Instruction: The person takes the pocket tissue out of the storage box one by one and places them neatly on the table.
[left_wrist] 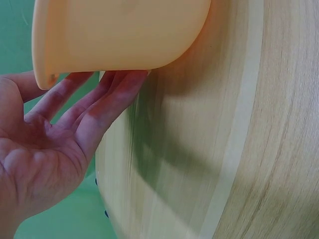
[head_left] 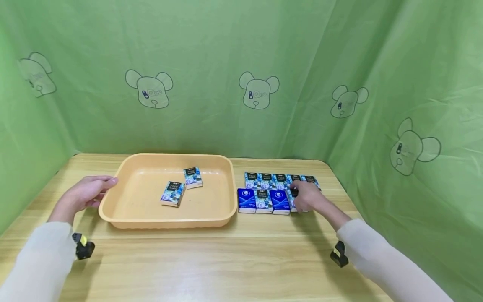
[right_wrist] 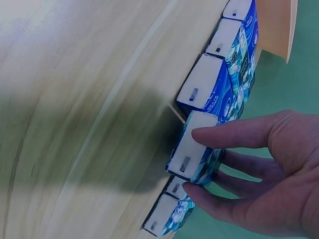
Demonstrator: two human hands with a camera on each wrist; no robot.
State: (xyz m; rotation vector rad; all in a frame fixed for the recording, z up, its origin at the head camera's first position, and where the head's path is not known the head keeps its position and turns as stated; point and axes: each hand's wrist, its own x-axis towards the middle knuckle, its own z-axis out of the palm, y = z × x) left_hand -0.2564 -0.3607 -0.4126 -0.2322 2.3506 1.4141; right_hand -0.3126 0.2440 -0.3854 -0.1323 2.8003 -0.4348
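Observation:
My left hand holds the left rim of a pale orange plastic tray, its thumb at the rim and its fingers against the outer wall. Inside the tray lie two tissue packs, one nearer and one farther back, both blue floral with black labels. To the tray's right, my right hand grips a floral tissue pack at the right end of the front row. The thumb presses its white end; the fingers partly hide it in the head view.
Two plain blue tissue packs and a floral pack share the front row. Behind them stands a row of several floral packs. Green curtain surrounds the wooden table at the back and sides.

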